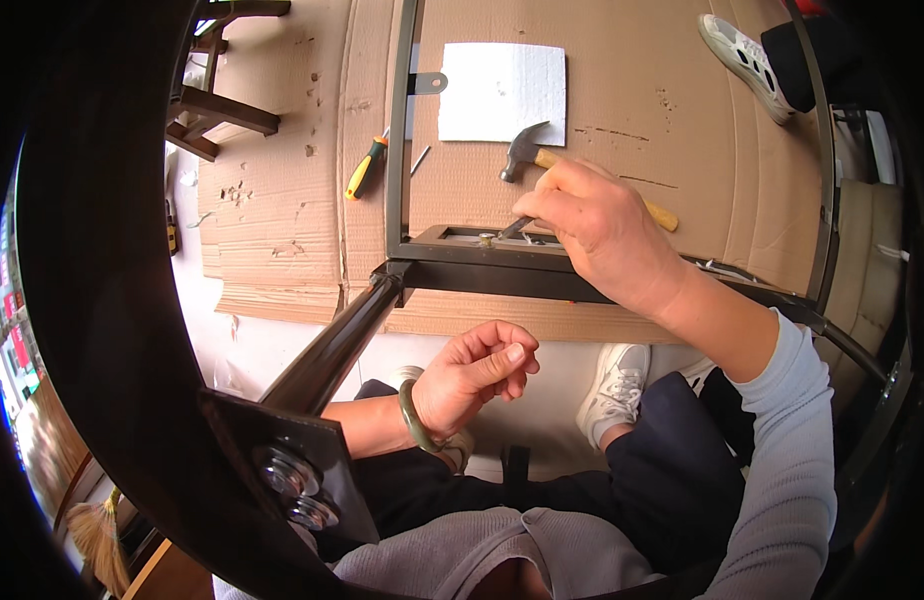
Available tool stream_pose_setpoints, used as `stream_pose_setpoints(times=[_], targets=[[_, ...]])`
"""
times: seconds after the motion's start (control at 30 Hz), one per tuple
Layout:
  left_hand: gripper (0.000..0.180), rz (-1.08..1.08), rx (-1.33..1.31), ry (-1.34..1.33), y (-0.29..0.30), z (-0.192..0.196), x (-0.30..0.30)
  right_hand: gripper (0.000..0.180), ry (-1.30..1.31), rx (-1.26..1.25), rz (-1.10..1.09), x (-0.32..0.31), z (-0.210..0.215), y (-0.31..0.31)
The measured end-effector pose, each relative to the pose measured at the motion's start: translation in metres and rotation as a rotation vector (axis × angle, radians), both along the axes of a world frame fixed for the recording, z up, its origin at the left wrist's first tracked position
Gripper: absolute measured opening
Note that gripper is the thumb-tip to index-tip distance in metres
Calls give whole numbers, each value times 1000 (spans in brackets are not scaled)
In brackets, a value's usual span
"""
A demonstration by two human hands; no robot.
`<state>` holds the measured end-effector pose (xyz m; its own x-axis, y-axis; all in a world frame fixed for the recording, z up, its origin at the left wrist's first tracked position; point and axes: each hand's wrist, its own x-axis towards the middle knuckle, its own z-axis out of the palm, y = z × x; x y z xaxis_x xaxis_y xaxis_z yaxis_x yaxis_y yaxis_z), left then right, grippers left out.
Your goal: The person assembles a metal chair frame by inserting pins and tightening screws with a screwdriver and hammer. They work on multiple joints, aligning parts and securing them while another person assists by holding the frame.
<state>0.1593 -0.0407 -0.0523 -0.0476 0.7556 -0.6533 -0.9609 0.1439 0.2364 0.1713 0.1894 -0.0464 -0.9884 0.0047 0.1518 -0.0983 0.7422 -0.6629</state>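
Here, small tool (pixel 515 227) in right hand (pixel 604 232), on metal frame (pixel 482 262).

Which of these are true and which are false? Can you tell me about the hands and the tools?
1. The right hand holds a thin dark tool against the dark metal frame. True.
2. The hammer is in the left hand. False: it lies on the cardboard, and the left hand holds no tool.
3. A green bracelet sits on the left wrist. True.
4. The screwdriver has a blue handle. False: it is yellow and black.
5. A white foam sheet lies on the cardboard. True.
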Motion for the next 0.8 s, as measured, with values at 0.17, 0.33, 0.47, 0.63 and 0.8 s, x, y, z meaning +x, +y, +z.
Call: stream_pose_setpoints(times=[0.17,0.33,0.47,0.63,0.8], targets=[[17,3,-13,-1,-1,-1,0,21,-10,29,13,1,-2,-2],[17,11,-12,-2,-2,-2,0,20,-6,35,17,2,-3,-4],[17,4,-17,-2,-2,-2,0,20,18,47,20,1,-4,-5],[17,16,-2,-14,-2,-3,0,24,16,42,17,0,-5,-5],[17,11,-7,-9,-3,-4,0,23,14,37,37,-1,-4,-6]])
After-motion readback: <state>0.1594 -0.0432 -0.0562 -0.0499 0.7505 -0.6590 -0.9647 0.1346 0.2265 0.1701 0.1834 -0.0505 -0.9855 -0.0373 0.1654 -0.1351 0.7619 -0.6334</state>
